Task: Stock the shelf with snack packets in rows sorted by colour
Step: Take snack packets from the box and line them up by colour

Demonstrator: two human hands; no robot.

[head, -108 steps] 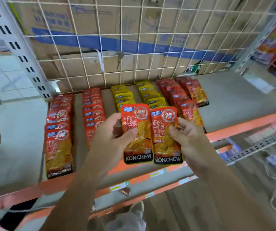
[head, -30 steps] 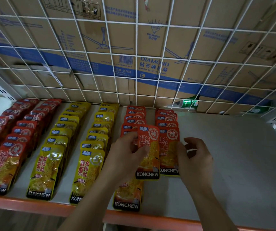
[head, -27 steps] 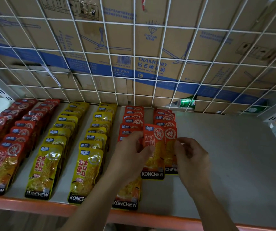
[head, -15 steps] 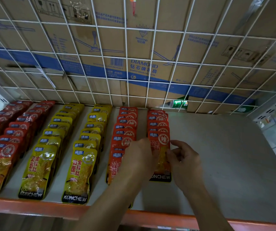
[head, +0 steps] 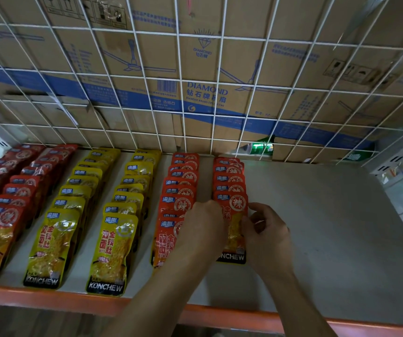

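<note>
Between left hand [head: 201,229] and right hand [head: 266,237], the orange packet [head: 235,210] lies, each grip apparently pinching an edge.

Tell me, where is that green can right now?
In the head view, the green can lies behind the wire grid at the back edge of the shelf, right of centre, just right of the rightmost orange packet row.

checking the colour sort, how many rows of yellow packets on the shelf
2: the left yellow row beside the dark red packets, the right yellow row beside the orange-red packets.
</note>
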